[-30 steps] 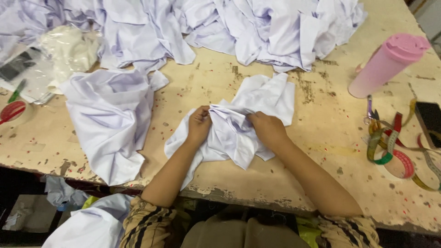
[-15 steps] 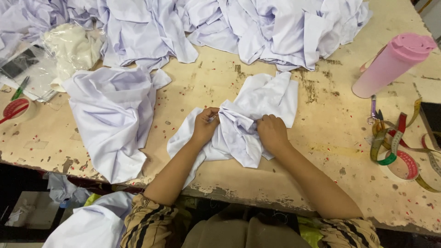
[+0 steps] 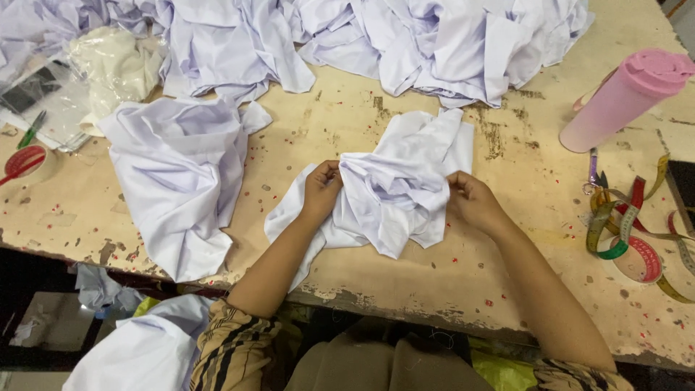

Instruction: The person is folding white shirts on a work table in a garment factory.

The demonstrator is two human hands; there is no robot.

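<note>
Left hand point(image 3: 321, 190) and right hand point(image 3: 472, 201) each pinch a side of a crumpled white garment point(image 3: 391, 192), the hands apart with the bunched cloth between them. The garment lies on the worn table point(image 3: 434, 275), near its front edge at centre. A second white garment point(image 3: 181, 174) lies spread just left of it. A heap of white cloth point(image 3: 376, 36) covers the far side. A pink bottle point(image 3: 626, 98) stands far right, with a measuring tape point(image 3: 622, 224) near right.

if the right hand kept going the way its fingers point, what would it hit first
The right hand points left into the bunched white garment it already grips, so that comes first; beyond it, probably the left hand.
</note>
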